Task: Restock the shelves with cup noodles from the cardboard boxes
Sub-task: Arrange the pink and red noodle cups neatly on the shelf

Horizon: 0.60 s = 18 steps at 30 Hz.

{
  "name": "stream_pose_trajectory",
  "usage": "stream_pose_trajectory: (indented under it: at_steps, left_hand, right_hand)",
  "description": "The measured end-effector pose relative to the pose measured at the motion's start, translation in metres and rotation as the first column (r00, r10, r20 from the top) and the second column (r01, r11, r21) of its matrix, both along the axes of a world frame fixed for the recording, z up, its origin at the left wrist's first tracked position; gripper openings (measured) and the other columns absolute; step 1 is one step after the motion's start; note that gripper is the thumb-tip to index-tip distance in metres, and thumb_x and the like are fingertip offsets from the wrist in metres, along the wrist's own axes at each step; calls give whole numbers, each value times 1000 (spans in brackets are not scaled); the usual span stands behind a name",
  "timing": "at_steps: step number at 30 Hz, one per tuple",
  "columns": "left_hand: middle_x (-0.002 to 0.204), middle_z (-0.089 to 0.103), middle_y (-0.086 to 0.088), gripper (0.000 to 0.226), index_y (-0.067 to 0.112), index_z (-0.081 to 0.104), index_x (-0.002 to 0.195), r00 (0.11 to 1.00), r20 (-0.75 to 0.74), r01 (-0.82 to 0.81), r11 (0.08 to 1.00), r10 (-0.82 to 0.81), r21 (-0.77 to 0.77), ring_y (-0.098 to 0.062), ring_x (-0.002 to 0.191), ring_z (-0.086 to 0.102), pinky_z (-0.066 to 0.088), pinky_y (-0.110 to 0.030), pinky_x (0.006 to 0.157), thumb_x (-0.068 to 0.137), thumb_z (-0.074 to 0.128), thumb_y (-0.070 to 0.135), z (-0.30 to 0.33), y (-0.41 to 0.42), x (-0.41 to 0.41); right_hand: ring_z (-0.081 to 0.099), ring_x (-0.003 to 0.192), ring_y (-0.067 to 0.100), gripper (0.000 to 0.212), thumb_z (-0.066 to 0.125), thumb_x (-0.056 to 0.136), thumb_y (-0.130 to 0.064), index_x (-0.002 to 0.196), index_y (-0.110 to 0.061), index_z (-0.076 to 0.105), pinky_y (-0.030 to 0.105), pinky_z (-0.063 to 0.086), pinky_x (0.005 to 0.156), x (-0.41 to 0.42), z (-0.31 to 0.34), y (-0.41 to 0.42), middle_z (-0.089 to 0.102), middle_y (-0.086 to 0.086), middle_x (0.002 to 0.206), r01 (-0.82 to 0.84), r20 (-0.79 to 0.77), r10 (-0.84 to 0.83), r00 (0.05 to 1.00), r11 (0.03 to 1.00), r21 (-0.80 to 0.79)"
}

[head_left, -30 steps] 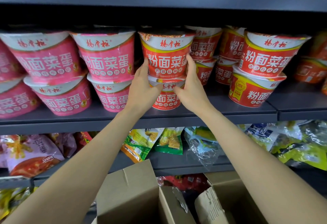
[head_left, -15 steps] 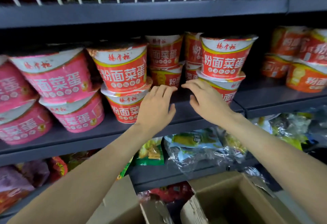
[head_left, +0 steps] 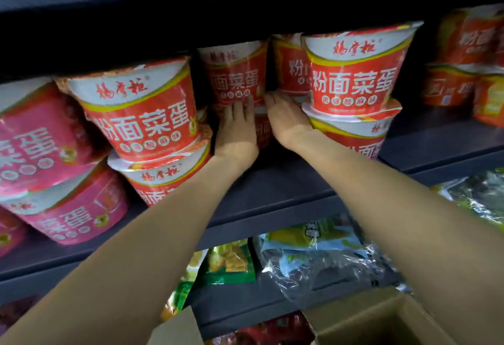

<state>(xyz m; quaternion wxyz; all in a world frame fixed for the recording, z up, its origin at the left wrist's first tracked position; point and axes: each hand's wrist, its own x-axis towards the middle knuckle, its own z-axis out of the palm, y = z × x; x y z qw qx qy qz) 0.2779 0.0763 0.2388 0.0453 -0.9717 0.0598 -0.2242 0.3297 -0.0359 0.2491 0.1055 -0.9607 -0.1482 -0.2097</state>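
Observation:
Red cup noodles stand two high on the dark shelf. A rear stack sits deep in the gap between two front stacks: its upper cup rests on a lower cup that shows only between my hands. My left hand lies with straight fingers against the front of that rear stack. My right hand reaches in along its right side, fingers extended, brushing the right front stack. The left front stack stands beside my left wrist. A cardboard box is open at the bottom right.
Pink cup noodles fill the shelf's left end and more orange-red cups stand at the far right. The shelf above hangs low over the cups. Snack bags lie on the lower shelf. A second box flap pokes up at the bottom.
Both hands let go of the front red stack, moved right and then reached deeper into the shelf to the rear stack. The view has come closer to the shelf.

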Motion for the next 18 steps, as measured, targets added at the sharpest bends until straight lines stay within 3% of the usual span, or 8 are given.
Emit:
stream_pose_trajectory:
  at_steps: [4, 6, 8, 10, 11, 14, 16, 18]
  left_hand:
    - [148, 21, -23, 69, 4, 13, 148, 998, 24, -57, 997, 56, 50, -38, 134, 23, 27, -43, 108, 90, 49, 9, -1, -1, 6]
    - [140, 38, -21, 55, 1, 30, 143, 992, 108, -73, 987, 58, 141, -35, 126, 40, 40, -38, 98, 89, 44, 7, -6, 1, 9]
    - [108, 64, -10, 48, 5, 63, 119, 983, 174, -105, 967, 65, 231, -22, 95, 62, 50, -28, 77, 81, 33, 9, -9, 2, 12]
    - [87, 68, -2, 51, 8, 73, 100, 978, 175, -152, 964, 114, 220, -15, 75, 63, 50, -23, 70, 76, 28, 13, -8, 3, 8]
    - [93, 68, -5, 51, 4, 69, 107, 975, 155, -186, 962, 157, 198, -16, 81, 63, 50, -23, 75, 78, 29, 13, -6, 2, 5]
    - [136, 45, -20, 64, -7, 28, 142, 974, 128, -199, 974, 185, 106, -31, 122, 46, 40, -34, 99, 87, 49, 20, -11, 2, 0]
    - [134, 47, -21, 83, -4, 33, 141, 978, 137, -169, 982, 156, 89, -33, 119, 50, 45, -33, 95, 73, 67, 28, -15, -2, -13]
    - [142, 38, -25, 86, -5, 26, 144, 977, 150, -167, 979, 149, 118, -35, 129, 42, 39, -34, 104, 76, 68, 27, -23, -4, -15]
  right_hand:
    - [33, 136, 29, 43, 34, 101, -10, 143, -7, 31, 39, 26, 112, 5, 4, -6, 35, 13, 149, 19, -2, -19, 1000, 1000, -10]
    - [34, 134, 29, 41, 37, 99, -9, 140, -8, 36, 41, 29, 109, 4, 4, -4, 41, 12, 144, 49, 42, -48, 998, 998, -28]
    - [35, 130, 30, 38, 39, 97, -6, 134, -7, 42, 39, 31, 105, 1, 3, -4, 48, 13, 137, 73, 92, -71, 993, 997, -18]
    - [37, 127, 31, 37, 40, 95, -3, 131, -6, 45, 37, 32, 102, -3, 3, -4, 52, 14, 133, 62, 139, -62, 988, 998, 5]
    - [38, 126, 30, 38, 40, 94, -2, 131, -5, 46, 36, 33, 100, -6, 3, -4, 53, 14, 131, 39, 165, -42, 985, 999, 19]
    - [41, 123, 29, 40, 43, 92, 0, 132, -5, 48, 32, 35, 93, -19, -1, -2, 54, 13, 128, -67, 234, 57, 971, 997, 36]
    - [43, 120, 29, 39, 45, 91, 1, 129, -4, 50, 32, 37, 90, -23, -7, -1, 56, 14, 125, -108, 270, 84, 959, 991, 77]
    - [46, 118, 29, 37, 47, 89, 2, 125, -3, 51, 33, 39, 91, -26, -10, -1, 58, 15, 122, -123, 289, 70, 955, 977, 171]
